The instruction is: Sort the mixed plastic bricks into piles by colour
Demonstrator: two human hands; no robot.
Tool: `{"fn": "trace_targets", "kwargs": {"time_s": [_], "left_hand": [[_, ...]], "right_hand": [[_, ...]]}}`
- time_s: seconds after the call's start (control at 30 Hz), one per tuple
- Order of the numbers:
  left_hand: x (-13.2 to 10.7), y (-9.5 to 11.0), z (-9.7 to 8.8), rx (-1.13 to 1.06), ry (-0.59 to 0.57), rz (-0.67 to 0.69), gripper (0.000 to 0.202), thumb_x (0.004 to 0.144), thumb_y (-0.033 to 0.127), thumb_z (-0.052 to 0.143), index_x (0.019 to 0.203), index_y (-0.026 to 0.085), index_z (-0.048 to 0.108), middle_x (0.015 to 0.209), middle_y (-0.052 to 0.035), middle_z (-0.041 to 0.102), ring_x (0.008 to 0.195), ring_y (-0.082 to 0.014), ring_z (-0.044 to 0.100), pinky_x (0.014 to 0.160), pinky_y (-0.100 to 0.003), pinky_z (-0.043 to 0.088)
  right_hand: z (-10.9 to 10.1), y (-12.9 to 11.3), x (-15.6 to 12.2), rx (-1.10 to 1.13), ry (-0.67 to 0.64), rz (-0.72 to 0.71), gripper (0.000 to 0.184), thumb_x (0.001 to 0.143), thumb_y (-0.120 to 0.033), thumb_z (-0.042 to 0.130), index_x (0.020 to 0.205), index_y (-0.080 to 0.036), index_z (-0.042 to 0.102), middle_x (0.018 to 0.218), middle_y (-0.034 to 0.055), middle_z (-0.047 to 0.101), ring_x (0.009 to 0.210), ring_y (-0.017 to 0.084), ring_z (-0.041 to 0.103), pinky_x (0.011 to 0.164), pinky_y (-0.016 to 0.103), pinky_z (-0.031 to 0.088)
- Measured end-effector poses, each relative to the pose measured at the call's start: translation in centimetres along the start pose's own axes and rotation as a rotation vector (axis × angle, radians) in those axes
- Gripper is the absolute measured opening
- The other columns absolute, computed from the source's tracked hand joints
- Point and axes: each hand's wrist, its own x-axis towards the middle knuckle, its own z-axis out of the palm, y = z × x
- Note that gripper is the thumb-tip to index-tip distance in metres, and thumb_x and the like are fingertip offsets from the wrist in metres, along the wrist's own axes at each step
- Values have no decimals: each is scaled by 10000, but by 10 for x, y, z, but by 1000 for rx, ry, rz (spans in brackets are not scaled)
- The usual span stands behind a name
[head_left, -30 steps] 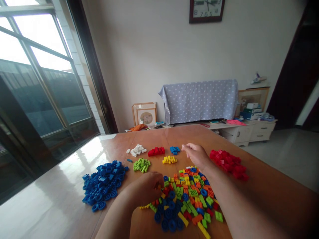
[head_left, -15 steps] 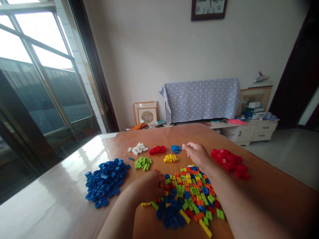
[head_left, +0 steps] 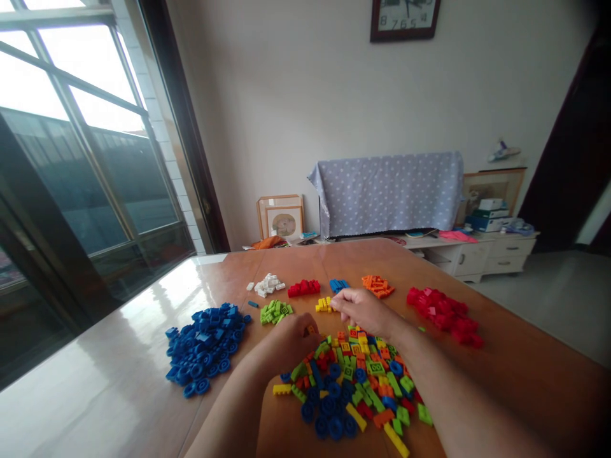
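Observation:
My left hand (head_left: 293, 343) hovers at the upper left edge of a mixed heap of toy building bricks (head_left: 377, 367). Its fingers are curled round a small yellow-orange toy brick (head_left: 310, 329), only partly visible. My right hand (head_left: 367, 312) is closed in a pinch, its fingertips at the right side of a small yellow brick pile (head_left: 323, 305). Whatever those fingertips hold is hidden. Behind the right hand are a blue brick group (head_left: 338, 285) and an orange brick pile (head_left: 377, 285).
A large blue brick pile (head_left: 207, 346) lies left, a red one (head_left: 443, 315) right. White (head_left: 268, 284), green (head_left: 275, 312) and red (head_left: 304, 288) brick groups line the back of the wooden table (head_left: 119, 381). A cloth-draped object (head_left: 386, 194) stands beyond.
My right hand has moved left and toward me, from beside the blue group to the yellow pile, uncovering the orange pile. My left hand has risen slightly from the mixed heap. The view shifted slightly.

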Motion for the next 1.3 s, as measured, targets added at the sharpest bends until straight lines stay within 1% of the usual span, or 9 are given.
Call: {"fn": "trace_targets", "kwargs": {"time_s": [0.1, 0.2, 0.4, 0.53, 0.63, 0.73, 0.9, 1.13, 1.3], "left_hand": [[8, -6, 8, -29, 97, -12, 192, 845, 343, 523, 815, 172, 606, 667, 27, 555, 612, -101, 459, 524, -208, 270], [16, -11, 16, -56, 179, 24, 230, 855, 373, 539, 782, 164, 601, 639, 36, 516, 597, -91, 421, 521, -209, 249], [27, -18, 28, -152, 265, 60, 210, 844, 350, 566, 864, 159, 653, 662, 32, 561, 601, -92, 454, 531, -201, 275], [34, -26, 28, -176, 373, 19, 154, 806, 298, 597, 843, 164, 665, 658, 29, 574, 599, -94, 480, 552, -197, 303], [39, -33, 27, -166, 436, -29, 120, 785, 267, 611, 837, 174, 667, 665, 25, 590, 618, -102, 520, 586, -199, 335], [41, -38, 28, -159, 456, -67, 120, 767, 224, 605, 859, 184, 671, 662, 23, 595, 628, -111, 541, 604, -204, 354], [43, -41, 32, -160, 460, -95, 184, 741, 171, 587, 909, 194, 657, 645, 31, 584, 604, -112, 522, 583, -210, 340], [47, -47, 37, -160, 488, -83, 144, 740, 170, 590, 881, 199, 592, 660, 43, 568, 602, -105, 484, 569, -209, 311], [49, -49, 38, -155, 485, -55, 177, 724, 118, 552, 880, 196, 580, 699, 32, 586, 640, -112, 503, 597, -212, 332]], "right_hand": [[11, -5, -5, 22, -157, 7, 305, 875, -476, 576, 892, -184, 663, 725, -4, 637, 575, 118, 561, 536, 227, 420], [20, -5, -6, 59, -208, -5, 245, 855, -410, 612, 919, -181, 672, 717, -8, 626, 614, 124, 580, 559, 226, 440], [20, 15, 6, 39, -100, 30, 122, 809, -291, 617, 852, -178, 637, 645, -23, 599, 579, 119, 559, 521, 211, 414], [14, 40, 19, -123, 62, 23, 75, 791, -239, 586, 823, -182, 623, 618, -23, 608, 574, 129, 580, 534, 219, 418], [10, 56, 28, -273, 118, 52, 64, 788, -234, 583, 815, -185, 614, 595, -21, 609, 566, 136, 588, 524, 217, 392], [6, 62, 31, -393, 151, 53, 88, 787, -227, 584, 854, -189, 627, 645, -9, 645, 590, 135, 595, 540, 215, 373], [0, 51, 27, -554, 204, -42, 127, 791, -207, 545, 835, -214, 664, 736, 2, 679, 672, 141, 590, 578, 223, 347], [6, 40, 19, -574, 114, -19, 161, 825, -289, 558, 901, -247, 694, 793, -7, 708, 659, 138, 574, 561, 223, 310], [6, 41, 21, -566, 98, -27, 192, 848, -302, 533, 909, -231, 701, 855, 12, 726, 716, 148, 602, 599, 224, 346]]}}
